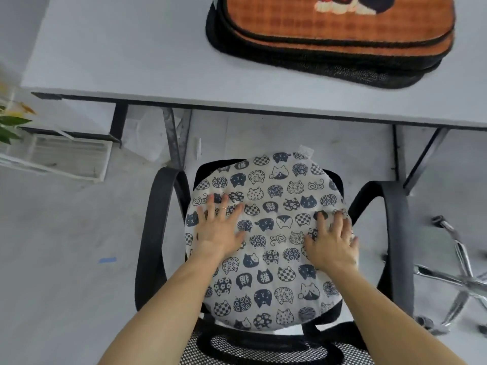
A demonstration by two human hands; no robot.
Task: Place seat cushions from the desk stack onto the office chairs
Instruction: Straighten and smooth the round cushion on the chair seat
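Observation:
A round white cushion (274,259) printed with dark blue cat faces lies flat on the seat of a black office chair (155,233). My left hand (220,227) rests palm down on the cushion's left part, fingers spread. My right hand (333,241) lies palm down near its right edge, fingers apart. Neither hand grips anything. On the grey desk (118,48) at the upper right sits a stack of orange plaid cushions (329,27) with black edging.
The desk's front edge runs just beyond the chair, with black legs (174,138) below. A chrome chair base (456,275) stands on the floor at the right. A plant (10,122) and a white rack (66,156) are at the left.

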